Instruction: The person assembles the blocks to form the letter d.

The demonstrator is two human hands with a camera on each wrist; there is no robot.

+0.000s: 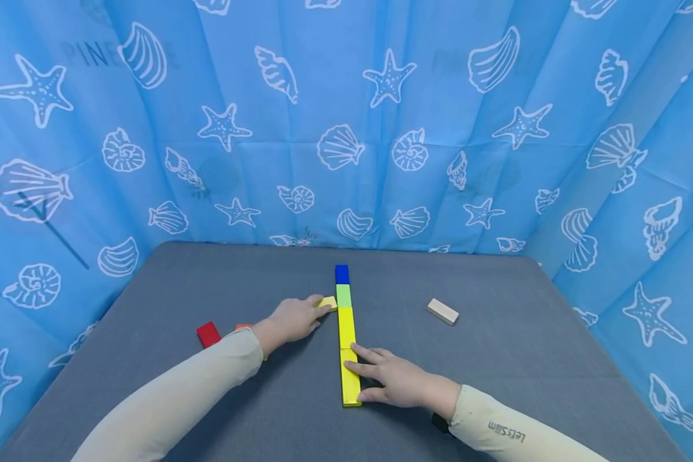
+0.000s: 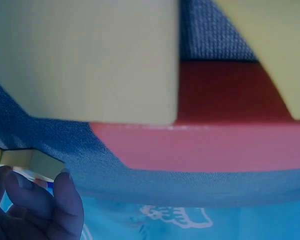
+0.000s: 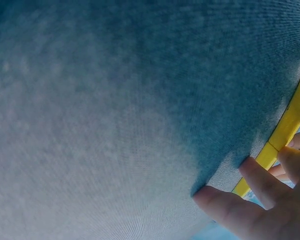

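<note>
Right hand (image 1: 395, 378): grip spread, holding nothing, fingertips on the near yellow block (image 1: 350, 382); uneven pressure could skew the row (image 1: 345, 321). Far yellow block (image 1: 347, 330): end to end with it; a sideways nudge could open the joint. Left hand (image 1: 293, 319): grip pinching the cream block (image 1: 331, 303), left of the row; too hard a push might shift the green block (image 1: 344, 295). Blue block (image 1: 342, 274): far end; likely to slide if shoved.

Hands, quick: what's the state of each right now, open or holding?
Left hand: closed, holding a pale yellow rectangular block.
Right hand: open, touching the nearer bright yellow rectangular block.
</note>
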